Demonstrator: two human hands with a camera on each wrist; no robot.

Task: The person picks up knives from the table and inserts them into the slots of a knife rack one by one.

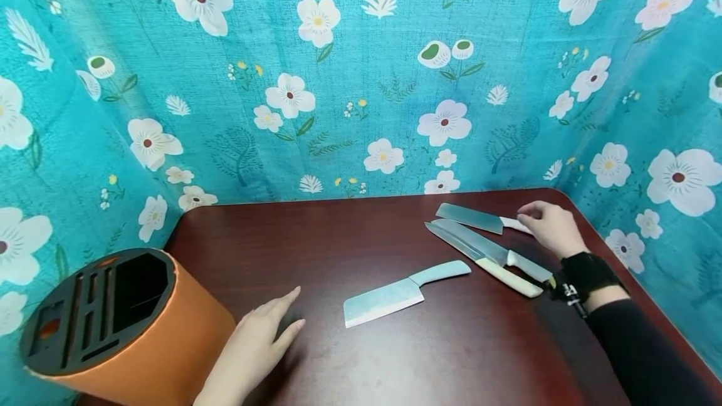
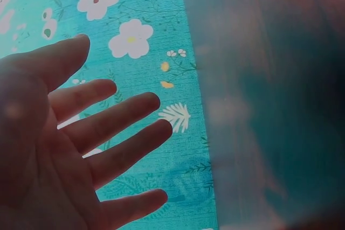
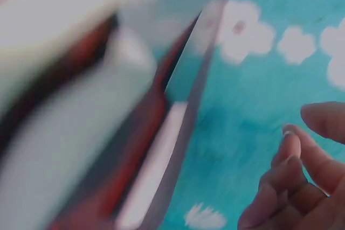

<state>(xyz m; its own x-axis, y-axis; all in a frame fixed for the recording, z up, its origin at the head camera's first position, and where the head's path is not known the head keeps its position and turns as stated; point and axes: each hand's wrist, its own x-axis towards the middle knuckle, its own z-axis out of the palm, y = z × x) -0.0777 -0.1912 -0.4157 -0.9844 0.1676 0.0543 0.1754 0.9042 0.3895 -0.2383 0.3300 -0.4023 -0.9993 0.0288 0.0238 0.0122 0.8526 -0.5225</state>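
My right hand (image 1: 551,230) hovers beside the white handle of the farthest knife (image 1: 470,217), fingers loosely curled. In the right wrist view, thumb and fingertips of that hand (image 3: 304,181) stand apart from the white handle (image 3: 156,165), holding nothing. Next to that knife lie a white-handled knife (image 1: 479,241) and a cream-handled knife (image 1: 510,277), close together. A pale blue cleaver (image 1: 383,302) lies alone nearer the table's middle. Between the cleaver and an orange knife block (image 1: 194,324), my left hand (image 1: 254,343) holds nothing; its fingers (image 2: 129,149) are spread.
The knife block's black slotted top (image 1: 79,324) tilts toward the left, with no knives in its slots. A dark red-brown table (image 1: 316,237) carries everything. Behind and at both sides hangs a turquoise flowered cloth (image 1: 350,36), close to the table's back edge.
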